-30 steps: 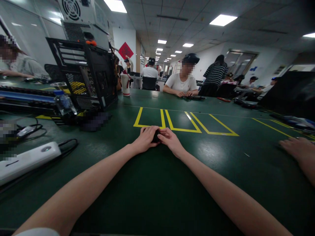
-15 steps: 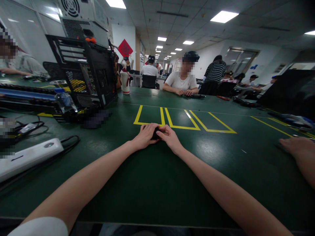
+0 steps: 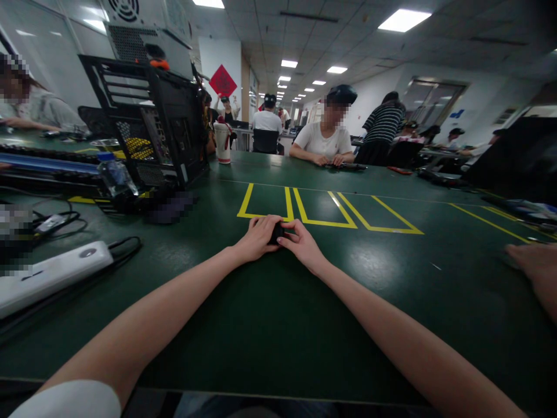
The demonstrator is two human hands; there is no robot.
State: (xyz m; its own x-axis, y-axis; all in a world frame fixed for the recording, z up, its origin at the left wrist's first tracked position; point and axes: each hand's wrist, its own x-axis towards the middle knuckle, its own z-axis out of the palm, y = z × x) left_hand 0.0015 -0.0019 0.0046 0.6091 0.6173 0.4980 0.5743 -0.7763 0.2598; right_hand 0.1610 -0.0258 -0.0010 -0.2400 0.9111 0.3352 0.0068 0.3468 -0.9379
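Observation:
Between my two hands, a small black object (image 3: 277, 233) sits at the near edge of the yellow tape outlines; most of it is covered, so its kind does not show. My left hand (image 3: 259, 237) is wrapped over its left side with the fingers curled. From the right, my right hand (image 3: 300, 241) pinches it with thumb and fingertips. Both forearms reach in over the green table (image 3: 243, 337), and the hands are close to its surface.
A white power strip (image 3: 56, 276) with black cables lies at left. Behind it are a plastic bottle (image 3: 115, 174) and a black computer case (image 3: 156, 128). A paper cup (image 3: 223, 142) stands farther back. Another person's hand (image 3: 533, 264) rests at the right edge. Across the table sits a person (image 3: 324, 136).
The camera view has shifted slightly. Both hands stay around the black object, and a little more of it shows between them. The hand at the right edge has moved slightly outward in view.

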